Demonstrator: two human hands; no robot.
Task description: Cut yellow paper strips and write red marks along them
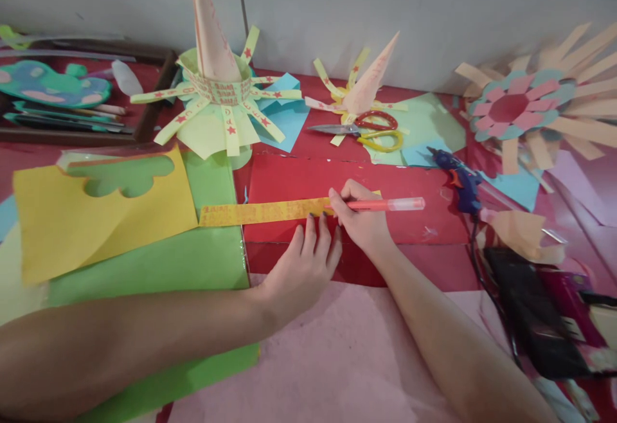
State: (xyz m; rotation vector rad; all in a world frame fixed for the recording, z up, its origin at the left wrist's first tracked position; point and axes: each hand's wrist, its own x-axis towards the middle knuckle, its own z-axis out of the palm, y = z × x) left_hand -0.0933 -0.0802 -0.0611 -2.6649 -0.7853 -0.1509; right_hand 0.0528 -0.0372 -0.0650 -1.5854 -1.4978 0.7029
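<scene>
A long yellow paper strip [260, 211] with rows of reddish writing lies across a red sheet [414, 182]. My right hand [364, 220] is closed around a red pen [385, 205], its tip on the strip near the right end. Spread fingers of my left hand [308, 265] rest flat at the strip's lower edge, just left of the right hand. The strip's left end lies beside a yellow sheet [120, 230] with a scalloped cut-out. Part of the strip's right end is hidden behind my right hand.
Behind stand two paper cones [212, 37] with star-marked strips, and scissors [359, 130]. A tray [154, 98] of tools is back left. At right are a glue gun [460, 179] with a cord, a paper flower [511, 109] and a black phone [535, 314]. Green sheets [154, 262] lie left.
</scene>
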